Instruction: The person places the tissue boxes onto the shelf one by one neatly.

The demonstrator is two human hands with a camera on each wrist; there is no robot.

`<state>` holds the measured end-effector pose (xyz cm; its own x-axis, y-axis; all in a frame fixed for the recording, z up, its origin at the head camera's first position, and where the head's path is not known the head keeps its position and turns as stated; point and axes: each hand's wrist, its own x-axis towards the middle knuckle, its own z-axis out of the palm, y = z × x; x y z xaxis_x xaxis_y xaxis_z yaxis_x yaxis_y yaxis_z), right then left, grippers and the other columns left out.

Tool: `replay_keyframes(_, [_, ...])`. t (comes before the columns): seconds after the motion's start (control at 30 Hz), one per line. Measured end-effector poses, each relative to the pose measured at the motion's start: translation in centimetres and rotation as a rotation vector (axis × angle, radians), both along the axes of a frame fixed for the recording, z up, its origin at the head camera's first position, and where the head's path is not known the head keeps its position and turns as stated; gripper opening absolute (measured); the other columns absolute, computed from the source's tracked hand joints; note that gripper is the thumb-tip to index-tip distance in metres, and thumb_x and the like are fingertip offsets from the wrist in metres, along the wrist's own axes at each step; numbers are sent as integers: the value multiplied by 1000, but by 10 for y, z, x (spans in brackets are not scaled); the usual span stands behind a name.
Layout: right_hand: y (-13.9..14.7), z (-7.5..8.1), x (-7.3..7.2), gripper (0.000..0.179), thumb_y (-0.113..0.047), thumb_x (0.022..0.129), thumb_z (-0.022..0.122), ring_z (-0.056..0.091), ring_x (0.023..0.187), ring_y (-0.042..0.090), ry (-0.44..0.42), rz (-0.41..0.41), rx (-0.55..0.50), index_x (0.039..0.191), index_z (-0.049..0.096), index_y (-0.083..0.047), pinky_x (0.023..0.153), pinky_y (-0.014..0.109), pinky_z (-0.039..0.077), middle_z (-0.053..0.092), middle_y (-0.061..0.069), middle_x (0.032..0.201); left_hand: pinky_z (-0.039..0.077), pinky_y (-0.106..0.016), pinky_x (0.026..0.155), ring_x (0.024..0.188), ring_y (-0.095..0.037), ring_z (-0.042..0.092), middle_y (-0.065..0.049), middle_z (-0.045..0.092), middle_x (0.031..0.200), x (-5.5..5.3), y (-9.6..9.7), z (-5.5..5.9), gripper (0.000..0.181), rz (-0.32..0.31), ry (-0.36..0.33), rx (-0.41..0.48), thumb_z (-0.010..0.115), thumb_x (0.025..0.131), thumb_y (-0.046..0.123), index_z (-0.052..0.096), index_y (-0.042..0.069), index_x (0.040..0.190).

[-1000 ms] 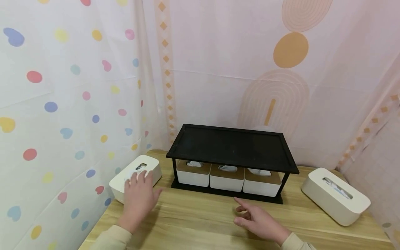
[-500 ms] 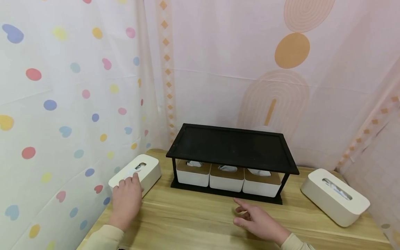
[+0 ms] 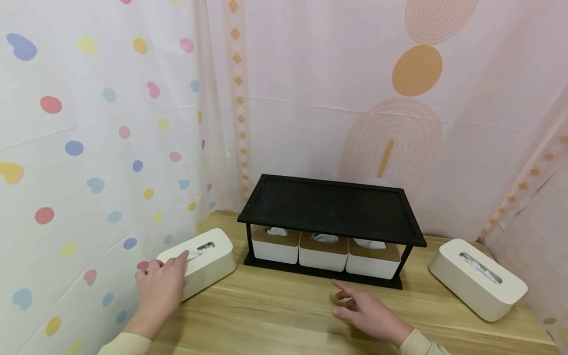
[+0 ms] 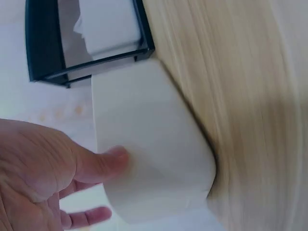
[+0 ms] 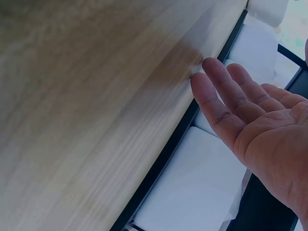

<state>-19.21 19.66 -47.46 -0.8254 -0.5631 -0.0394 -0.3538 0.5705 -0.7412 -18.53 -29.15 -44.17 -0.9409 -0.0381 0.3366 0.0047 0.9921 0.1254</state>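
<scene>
A white tissue box [image 3: 217,268] with an oval slot and tissue in it sits at the table's left, by the dotted curtain. My left hand [image 3: 161,288] is at its near left end, holding it. In the left wrist view the thumb [image 4: 113,161] presses the long side wall of the box, and other fingers go round the end, partly hidden. My right hand [image 3: 366,315] is held over the table in front of the black rack [image 3: 328,207], fingers loosely bent, holding nothing; the right wrist view shows its bare palm.
Under the rack's top stand three white boxes with brown lids [image 3: 324,254] and tissue poking out. Another white tissue box [image 3: 479,281] stands on the right of the wooden table [image 3: 266,315]. Patterned curtains [image 3: 310,98] hang behind and on both sides.
My left hand has moved left and down to the near end of the left tissue box. The box has turned, its far end swinging right and nearer. The right hand has stayed still.
</scene>
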Motion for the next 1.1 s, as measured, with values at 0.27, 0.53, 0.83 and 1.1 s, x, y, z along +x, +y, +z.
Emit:
replay_keyframes(0.27, [-2, 1, 0, 73, -44, 108, 63, 75, 115, 31, -3, 7, -1, 163, 40, -2, 92, 43, 63, 70, 20, 140, 38, -56, 78, 104, -39, 58, -7, 79, 106, 13, -15, 8, 62, -73, -57, 4, 87, 78, -3, 72, 17, 134])
replay_keyframes(0.53, [-3, -1, 0, 73, -45, 108, 62, 75, 116, 31, -8, 7, -5, 164, 40, -4, 93, 44, 62, 69, 19, 140, 37, -48, 79, 101, -32, 59, 4, 80, 115, 19, -9, 8, 69, -207, -37, -69, 92, 70, -5, 74, 28, 128])
replay_keyframes(0.83, [-3, 0, 1, 74, -45, 108, 63, 75, 115, 32, 17, 9, -9, 163, 40, -2, 94, 43, 62, 70, 20, 139, 34, -37, 74, 97, -21, 55, 11, 80, 112, 22, 13, 13, 71, -257, -75, -82, 99, 65, 2, 75, 32, 125])
replay_keyframes(1.1, [-1, 0, 0, 74, -45, 108, 62, 75, 116, 31, 0, 14, -19, 163, 40, -2, 94, 42, 62, 69, 20, 140, 40, -35, 77, 93, -15, 55, 14, 78, 105, 28, 51, 13, 66, -342, -85, -61, 99, 64, 3, 76, 30, 120])
